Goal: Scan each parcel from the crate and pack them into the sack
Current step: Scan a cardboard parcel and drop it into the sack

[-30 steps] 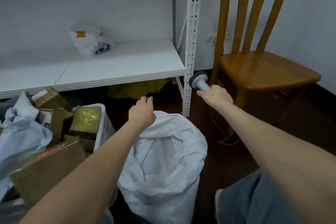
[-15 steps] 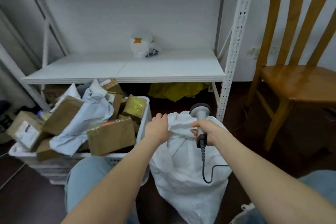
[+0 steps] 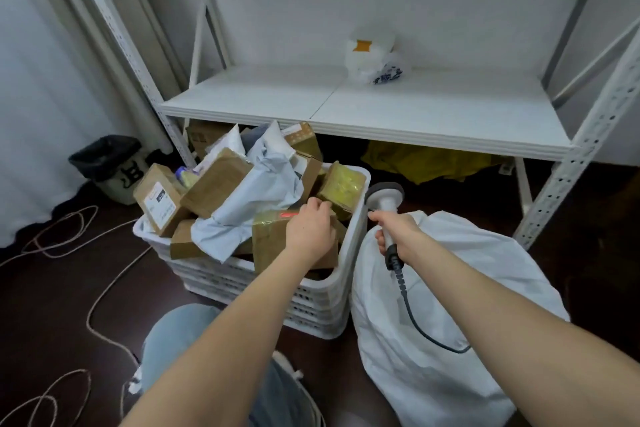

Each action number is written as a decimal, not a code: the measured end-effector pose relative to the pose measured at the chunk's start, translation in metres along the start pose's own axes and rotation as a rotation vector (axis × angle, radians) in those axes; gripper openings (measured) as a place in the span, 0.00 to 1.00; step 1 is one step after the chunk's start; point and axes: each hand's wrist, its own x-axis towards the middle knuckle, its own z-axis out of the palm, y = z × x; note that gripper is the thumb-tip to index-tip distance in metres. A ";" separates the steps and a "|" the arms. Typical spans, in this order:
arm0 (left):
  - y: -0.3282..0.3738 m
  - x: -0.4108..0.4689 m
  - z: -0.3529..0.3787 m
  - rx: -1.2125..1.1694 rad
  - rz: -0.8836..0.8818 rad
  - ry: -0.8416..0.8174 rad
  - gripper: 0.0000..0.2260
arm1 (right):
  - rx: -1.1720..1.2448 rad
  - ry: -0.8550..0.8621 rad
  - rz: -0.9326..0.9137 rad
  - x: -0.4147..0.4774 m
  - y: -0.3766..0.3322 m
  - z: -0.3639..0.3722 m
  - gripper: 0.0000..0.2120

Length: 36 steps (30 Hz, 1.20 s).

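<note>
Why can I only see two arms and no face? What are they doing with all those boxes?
The camera sits on the person's head and looks down, so you see only their arms. The left hand rests on a brown box in the white crate, which is piled with parcels. The right hand holds a scanner with a cord, a tool that reads labels. Beside the crate stands a white sack for the parcels. Behind is a white shelf.

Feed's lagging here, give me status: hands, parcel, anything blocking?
Left hand on brown parcel in crate, grip unclear. Right hand shut on scanner. Sack beside crate, nothing blocking.
</note>
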 end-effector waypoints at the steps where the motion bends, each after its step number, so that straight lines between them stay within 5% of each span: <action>1: -0.007 0.001 -0.001 0.003 -0.004 0.037 0.18 | -0.004 0.003 -0.008 0.002 -0.003 0.005 0.11; 7: -0.073 0.001 -0.014 -0.154 -0.359 0.218 0.19 | -0.016 -0.005 -0.058 0.015 -0.005 0.041 0.04; 13: -0.113 0.014 0.007 -0.562 -0.855 -0.055 0.24 | -0.071 0.011 -0.059 0.043 0.005 0.068 0.20; 17: -0.114 0.013 0.011 -0.591 -0.836 -0.143 0.21 | -0.023 -0.050 -0.038 0.046 0.009 0.072 0.25; 21: -0.099 -0.001 0.001 -0.649 -0.841 -0.031 0.16 | 0.160 -0.062 -0.038 0.033 0.012 0.057 0.19; 25: -0.067 -0.019 -0.009 -1.033 -0.727 0.099 0.17 | 0.355 0.024 -0.038 0.015 0.002 0.018 0.21; 28: -0.039 -0.030 -0.016 -1.299 -0.586 0.049 0.22 | 0.473 0.069 -0.029 -0.001 -0.003 -0.016 0.23; 30: -0.023 -0.033 -0.015 -1.424 -0.535 0.027 0.17 | 0.501 0.091 -0.019 -0.008 -0.002 -0.039 0.29; 32: -0.008 -0.034 -0.011 -1.526 -0.539 0.033 0.10 | 0.520 0.112 -0.014 -0.014 0.001 -0.060 0.32; 36: 0.020 -0.028 -0.002 -1.687 -0.609 0.024 0.15 | 0.554 0.168 -0.045 -0.026 0.013 -0.093 0.26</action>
